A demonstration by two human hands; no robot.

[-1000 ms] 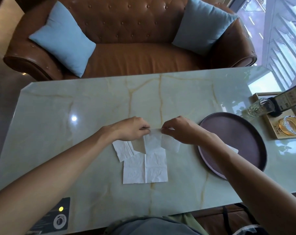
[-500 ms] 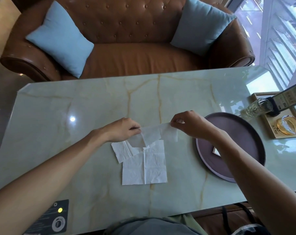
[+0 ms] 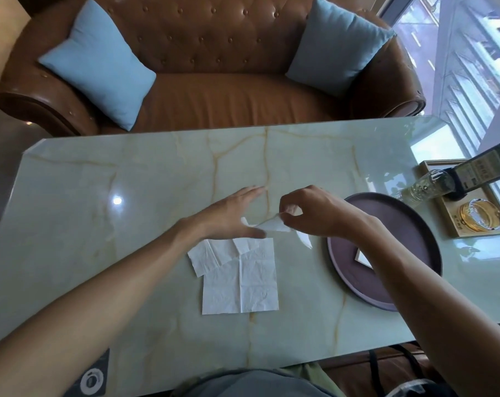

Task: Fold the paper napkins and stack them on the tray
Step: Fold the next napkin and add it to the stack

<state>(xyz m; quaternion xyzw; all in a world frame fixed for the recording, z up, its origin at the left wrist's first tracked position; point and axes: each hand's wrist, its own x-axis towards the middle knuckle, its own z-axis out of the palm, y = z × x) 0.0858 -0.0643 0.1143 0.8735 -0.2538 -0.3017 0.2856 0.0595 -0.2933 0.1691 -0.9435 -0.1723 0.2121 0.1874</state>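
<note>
Head view: bottle (image 3: 478,174) label unreadable; right hand (image 3: 311,210) pinches napkin (image 3: 273,225).

white napkins (image 3: 240,279) flat; purple tray (image 3: 415,224) beside

- The one camera sits on my head, looking forward and steeply down over the marble table (image 3: 157,179).
- It is close above the table's near edge; my forearms enter from below.
- Beyond the table's far edge it takes in the leather sofa (image 3: 214,38).
</note>
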